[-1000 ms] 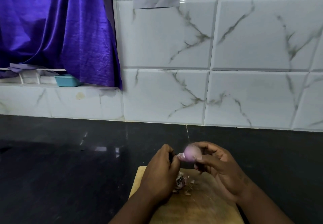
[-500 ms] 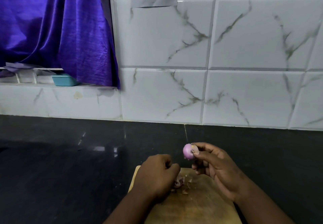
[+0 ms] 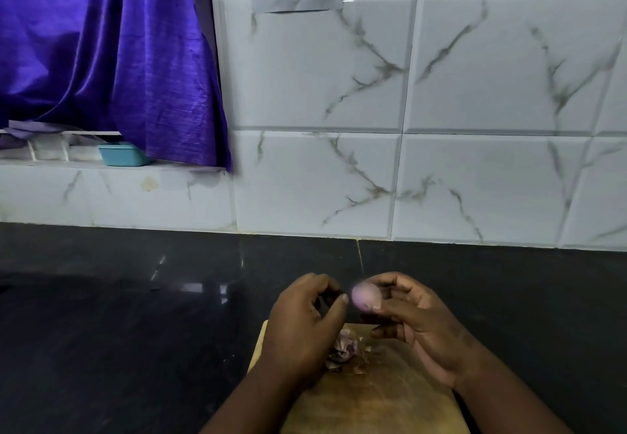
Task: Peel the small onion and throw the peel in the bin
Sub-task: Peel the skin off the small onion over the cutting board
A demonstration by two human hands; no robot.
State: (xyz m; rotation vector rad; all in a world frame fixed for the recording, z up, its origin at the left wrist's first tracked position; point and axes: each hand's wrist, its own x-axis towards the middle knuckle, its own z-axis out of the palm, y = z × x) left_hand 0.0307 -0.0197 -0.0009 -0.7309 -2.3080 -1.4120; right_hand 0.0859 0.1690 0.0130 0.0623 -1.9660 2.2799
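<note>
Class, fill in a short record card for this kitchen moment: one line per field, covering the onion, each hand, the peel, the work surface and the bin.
onion: small onion, pale pink, looks mostly peeled, held above the board
right hand: right hand grips the onion in its fingertips
left hand: left hand beside the onion, fingers curled; whether it pinches anything cannot be told
peel: peel scraps lie on the board
work surface: wooden chopping board on a black counter
bin: not in view

Two hands (image 3: pixel 307 327) (image 3: pixel 419 327), one onion (image 3: pixel 366 295), one peel pile (image 3: pixel 345 349), one cutting board (image 3: pixel 373 399), one teal tub (image 3: pixel 124 154).
</note>
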